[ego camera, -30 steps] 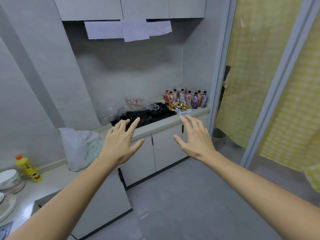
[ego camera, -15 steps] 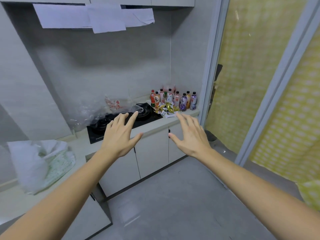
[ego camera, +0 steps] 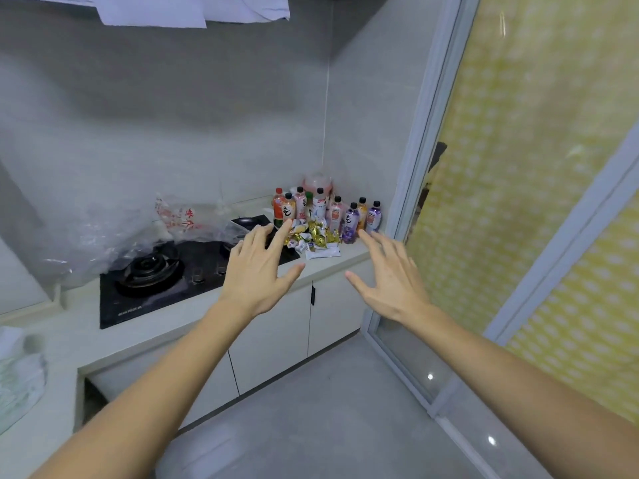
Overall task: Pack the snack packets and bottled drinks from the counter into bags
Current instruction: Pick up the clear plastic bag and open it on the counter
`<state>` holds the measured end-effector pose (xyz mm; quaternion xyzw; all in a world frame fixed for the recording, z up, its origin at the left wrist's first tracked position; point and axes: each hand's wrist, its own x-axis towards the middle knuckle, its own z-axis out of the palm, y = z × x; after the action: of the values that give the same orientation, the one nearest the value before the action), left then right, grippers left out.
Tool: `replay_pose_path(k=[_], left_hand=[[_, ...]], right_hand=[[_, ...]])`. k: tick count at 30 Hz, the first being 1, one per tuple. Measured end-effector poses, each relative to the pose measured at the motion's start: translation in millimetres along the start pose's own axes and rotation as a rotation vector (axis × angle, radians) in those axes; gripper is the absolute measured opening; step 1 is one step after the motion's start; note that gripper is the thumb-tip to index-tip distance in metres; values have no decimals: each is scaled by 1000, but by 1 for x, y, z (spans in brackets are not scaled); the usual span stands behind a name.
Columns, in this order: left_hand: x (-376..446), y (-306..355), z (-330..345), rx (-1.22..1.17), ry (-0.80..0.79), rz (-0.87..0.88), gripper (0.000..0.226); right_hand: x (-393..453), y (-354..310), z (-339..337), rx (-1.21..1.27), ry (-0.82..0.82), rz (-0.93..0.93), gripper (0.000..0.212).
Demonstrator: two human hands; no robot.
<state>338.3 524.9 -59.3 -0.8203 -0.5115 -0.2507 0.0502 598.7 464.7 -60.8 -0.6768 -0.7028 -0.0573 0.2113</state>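
Note:
Several bottled drinks [ego camera: 326,210] with coloured labels stand in the far right corner of the counter [ego camera: 193,316]. In front of them lies a heap of gold and white snack packets [ego camera: 314,238]. Clear plastic bags [ego camera: 114,236], one with red print, lie crumpled over the back of the black stove [ego camera: 152,278]. My left hand [ego camera: 259,271] is stretched out in the air with fingers spread, short of the packets. My right hand [ego camera: 390,274] is held out beside it, also spread and holding nothing.
White cabinet doors [ego camera: 276,333] run under the counter. A sliding glass door frame [ego camera: 425,140] with a yellow curtain behind it closes off the right side. A white bag [ego camera: 17,375] sits on the counter at the far left. Grey floor lies below.
The view has come closer to the counter corner and turned right; bottles and packets look larger. Both hands stay spread and empty, now nearer the packets.

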Motion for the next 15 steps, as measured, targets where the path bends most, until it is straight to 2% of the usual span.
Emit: replay_pose_path(k=[15], left_hand=[[164, -82, 110, 20, -61, -135, 77]], right_hand=[[201, 59, 104, 63, -66, -59, 81]])
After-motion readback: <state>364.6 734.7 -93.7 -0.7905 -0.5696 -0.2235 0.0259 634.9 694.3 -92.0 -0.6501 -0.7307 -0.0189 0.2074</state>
